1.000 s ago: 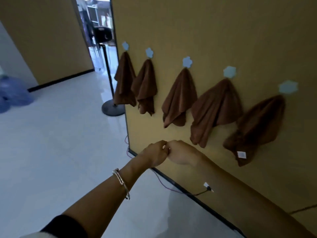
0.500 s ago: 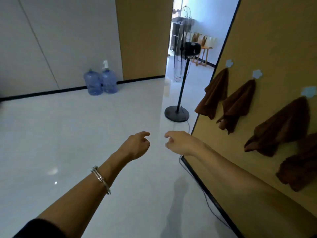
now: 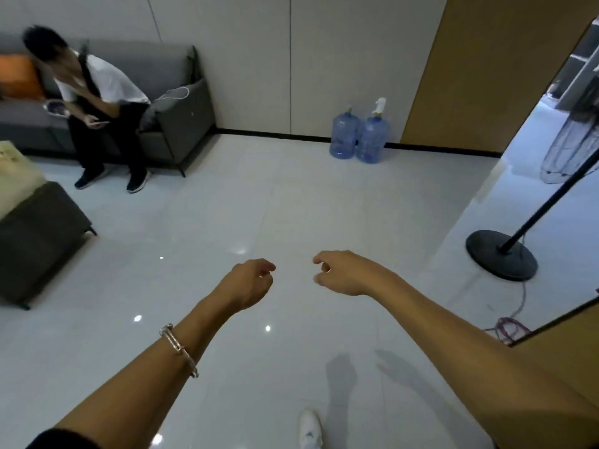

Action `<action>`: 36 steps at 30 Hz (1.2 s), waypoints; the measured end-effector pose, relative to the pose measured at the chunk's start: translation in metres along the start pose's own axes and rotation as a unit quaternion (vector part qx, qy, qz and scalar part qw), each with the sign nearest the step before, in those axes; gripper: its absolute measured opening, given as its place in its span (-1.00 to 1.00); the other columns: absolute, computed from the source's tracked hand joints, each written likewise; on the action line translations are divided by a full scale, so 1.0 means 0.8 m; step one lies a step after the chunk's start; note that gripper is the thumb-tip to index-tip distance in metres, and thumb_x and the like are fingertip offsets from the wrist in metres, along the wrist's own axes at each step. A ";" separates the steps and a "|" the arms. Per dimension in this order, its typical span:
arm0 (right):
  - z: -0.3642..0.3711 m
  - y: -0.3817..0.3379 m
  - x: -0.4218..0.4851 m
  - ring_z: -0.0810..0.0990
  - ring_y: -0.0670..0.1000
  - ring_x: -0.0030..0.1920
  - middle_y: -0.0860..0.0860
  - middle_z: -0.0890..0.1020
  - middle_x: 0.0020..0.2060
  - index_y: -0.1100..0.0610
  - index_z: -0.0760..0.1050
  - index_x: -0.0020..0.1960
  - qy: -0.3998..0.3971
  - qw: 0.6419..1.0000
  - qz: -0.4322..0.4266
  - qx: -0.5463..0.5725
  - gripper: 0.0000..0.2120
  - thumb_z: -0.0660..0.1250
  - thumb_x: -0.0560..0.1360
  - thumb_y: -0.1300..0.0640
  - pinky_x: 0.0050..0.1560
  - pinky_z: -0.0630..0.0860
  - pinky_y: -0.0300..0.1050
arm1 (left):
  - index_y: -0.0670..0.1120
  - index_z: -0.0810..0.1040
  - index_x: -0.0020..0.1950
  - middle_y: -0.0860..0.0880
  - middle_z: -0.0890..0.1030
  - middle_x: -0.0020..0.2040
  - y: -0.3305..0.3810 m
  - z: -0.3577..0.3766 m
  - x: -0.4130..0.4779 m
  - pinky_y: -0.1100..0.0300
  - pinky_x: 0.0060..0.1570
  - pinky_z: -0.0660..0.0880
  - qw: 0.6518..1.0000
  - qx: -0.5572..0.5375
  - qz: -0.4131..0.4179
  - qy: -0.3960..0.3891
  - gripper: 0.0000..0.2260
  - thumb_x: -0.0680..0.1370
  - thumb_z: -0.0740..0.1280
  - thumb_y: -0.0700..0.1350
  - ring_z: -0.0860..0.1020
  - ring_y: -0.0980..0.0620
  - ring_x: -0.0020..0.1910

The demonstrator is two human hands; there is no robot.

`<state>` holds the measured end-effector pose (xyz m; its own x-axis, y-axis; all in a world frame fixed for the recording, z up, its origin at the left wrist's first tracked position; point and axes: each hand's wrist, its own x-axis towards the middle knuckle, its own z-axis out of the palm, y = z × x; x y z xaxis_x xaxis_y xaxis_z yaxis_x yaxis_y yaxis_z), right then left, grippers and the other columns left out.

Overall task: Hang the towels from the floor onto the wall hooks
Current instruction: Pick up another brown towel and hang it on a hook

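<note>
Far L: dark grey padded bench (image 3: 39, 241), matte fabric, boxy. Behind it a grey fabric sofa (image 3: 181, 118) w/ a seated person (image 3: 97, 92).

Centre: glossy pale tiled floor (image 3: 259, 205), hard, reflective. No towel lies on it anywhere in view.

Next, left hand (image 3: 251, 283), silver chain bracelet (image 3: 178, 350) on the wrist. Fingers loosely curled, thumb and forefinger apart, nothing held. The right hand (image 3: 343, 273) is the same: loose curl, empty, back up. Clear gap btw the two hands.

Back wall: two blue translucent plastic water jugs (image 3: 359, 136), rounded, side by side.

R: black round fan-stand base (image 3: 500, 259), slanting pole, tangled cable near it.

Far R edge: tan wall panel (image 3: 557, 367), smooth, flat. Hooks not in frame.

Key relation: w/ no towel visible, its direction from the fingers and its long axis can't be told. The wall lies to the R, so right hand is nearer it.

Judgement: either nothing is left on the floor, or the remainder lies outside the view.
</note>
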<state>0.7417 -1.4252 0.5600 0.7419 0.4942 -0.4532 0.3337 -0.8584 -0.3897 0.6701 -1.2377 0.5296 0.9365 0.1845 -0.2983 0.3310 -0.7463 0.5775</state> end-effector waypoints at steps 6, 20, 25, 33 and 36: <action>-0.030 -0.019 0.101 0.37 0.05 0.38 0.00 0.35 0.43 -0.01 0.22 0.49 -0.048 0.997 -0.054 -0.003 -0.51 0.17 0.59 -0.03 0.31 0.33 -0.07 | -0.01 0.49 0.30 -0.02 0.53 0.29 -0.020 -0.048 0.059 0.29 0.04 0.34 0.997 0.024 -0.064 0.043 -0.71 0.60 0.17 -0.12 0.51 0.01 0.22; -0.021 -0.136 0.241 0.36 0.06 0.37 0.01 0.35 0.42 -0.01 0.23 0.48 -0.145 0.973 -0.161 -0.081 -0.50 0.19 0.57 -0.06 0.31 0.33 -0.05 | 0.01 0.50 0.28 0.02 0.54 0.27 -0.107 -0.120 0.065 0.26 0.06 0.35 0.978 -0.017 -0.176 0.106 -0.72 0.60 0.16 -0.09 0.52 0.03 0.19; 0.010 -0.239 0.264 0.38 0.06 0.36 0.00 0.37 0.41 -0.03 0.24 0.47 -0.167 0.954 -0.210 -0.132 -0.51 0.19 0.57 -0.07 0.32 0.35 -0.03 | -0.01 0.50 0.28 0.02 0.53 0.28 -0.187 -0.161 0.024 0.27 0.09 0.34 0.960 -0.065 -0.223 0.159 -0.72 0.61 0.16 -0.10 0.50 0.04 0.21; 0.056 -0.457 0.292 0.39 0.06 0.35 0.01 0.39 0.41 0.00 0.24 0.47 -0.168 0.915 -0.279 -0.237 -0.52 0.18 0.58 -0.04 0.29 0.36 -0.05 | 0.01 0.52 0.26 0.04 0.54 0.26 -0.342 -0.263 -0.034 0.25 0.11 0.36 0.923 -0.139 -0.253 0.256 -0.73 0.60 0.17 -0.09 0.50 0.05 0.20; 0.091 -0.567 0.297 0.42 0.09 0.32 0.04 0.40 0.40 0.01 0.26 0.46 -0.151 0.901 -0.322 -0.247 -0.54 0.18 0.59 -0.01 0.28 0.38 -0.04 | -0.01 0.51 0.27 0.02 0.53 0.27 -0.417 -0.307 -0.078 0.23 0.15 0.36 0.891 -0.167 -0.284 0.313 -0.73 0.61 0.16 -0.10 0.49 0.04 0.21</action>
<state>0.7241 -0.9087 0.5706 0.1350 0.8624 -0.4879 0.9123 -0.3003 -0.2784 0.5301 -0.8428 0.5422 0.4531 0.8704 -0.1927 0.6909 -0.2063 0.6928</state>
